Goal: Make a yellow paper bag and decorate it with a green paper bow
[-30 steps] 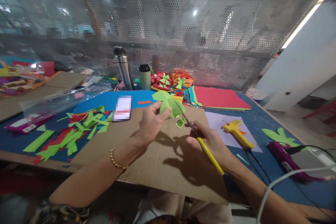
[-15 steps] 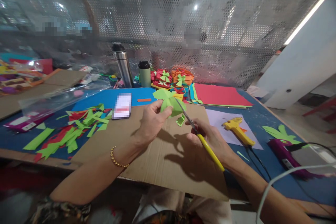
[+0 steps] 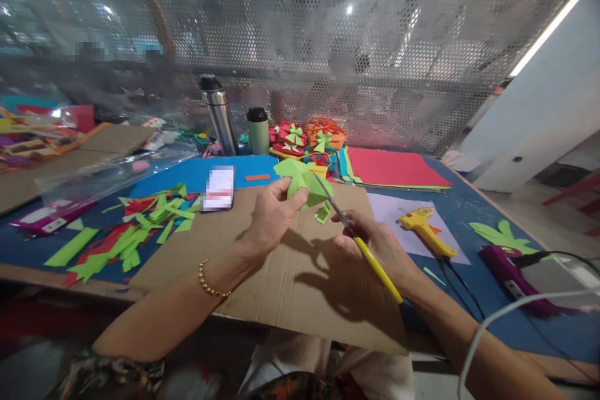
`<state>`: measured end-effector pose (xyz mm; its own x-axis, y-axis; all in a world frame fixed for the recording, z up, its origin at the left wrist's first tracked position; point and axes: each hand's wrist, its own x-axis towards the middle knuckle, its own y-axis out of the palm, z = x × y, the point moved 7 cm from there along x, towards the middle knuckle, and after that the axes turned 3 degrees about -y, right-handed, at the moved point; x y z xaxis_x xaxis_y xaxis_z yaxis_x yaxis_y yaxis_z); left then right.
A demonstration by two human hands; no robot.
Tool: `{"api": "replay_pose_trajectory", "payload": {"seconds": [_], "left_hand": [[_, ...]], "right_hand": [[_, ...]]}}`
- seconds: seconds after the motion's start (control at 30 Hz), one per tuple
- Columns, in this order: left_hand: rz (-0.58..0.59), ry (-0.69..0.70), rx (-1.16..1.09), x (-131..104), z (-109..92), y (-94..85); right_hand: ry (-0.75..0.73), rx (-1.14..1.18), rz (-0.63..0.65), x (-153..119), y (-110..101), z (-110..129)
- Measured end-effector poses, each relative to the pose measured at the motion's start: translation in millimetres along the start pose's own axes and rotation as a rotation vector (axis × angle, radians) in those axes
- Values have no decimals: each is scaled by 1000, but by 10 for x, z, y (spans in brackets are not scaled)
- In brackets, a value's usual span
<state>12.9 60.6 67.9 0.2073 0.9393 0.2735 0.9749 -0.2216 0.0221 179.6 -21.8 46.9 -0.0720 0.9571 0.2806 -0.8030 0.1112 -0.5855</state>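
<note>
pinching lobed lime-green paper [image 3: 307,180] in left hand [image 3: 268,219], yellow-handled scissors [image 3: 370,257] gripped in right hand [image 3: 380,239]

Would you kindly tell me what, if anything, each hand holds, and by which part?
The left hand pinches the green paper shape near its lower left edge; the right hand holds the scissors around where blades meet yellow handle.

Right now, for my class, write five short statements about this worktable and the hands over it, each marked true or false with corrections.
1. The right hand holds scissors. True.
2. The left hand holds red paper. False: it holds green paper.
3. The glue gun lies on pale purple paper. True.
4. The beaded bracelet is on the right wrist. False: it is on the left wrist.
5. A red sheet tops the paper stack. True.
</note>
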Motion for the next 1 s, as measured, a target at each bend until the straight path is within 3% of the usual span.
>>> {"api": "replay_pose_trajectory", "payload": {"seconds": [1.0], "left_hand": [[39, -14, -43, 10, 1, 7]], "right_hand": [[-64, -63, -45, 7, -98, 82]]}}
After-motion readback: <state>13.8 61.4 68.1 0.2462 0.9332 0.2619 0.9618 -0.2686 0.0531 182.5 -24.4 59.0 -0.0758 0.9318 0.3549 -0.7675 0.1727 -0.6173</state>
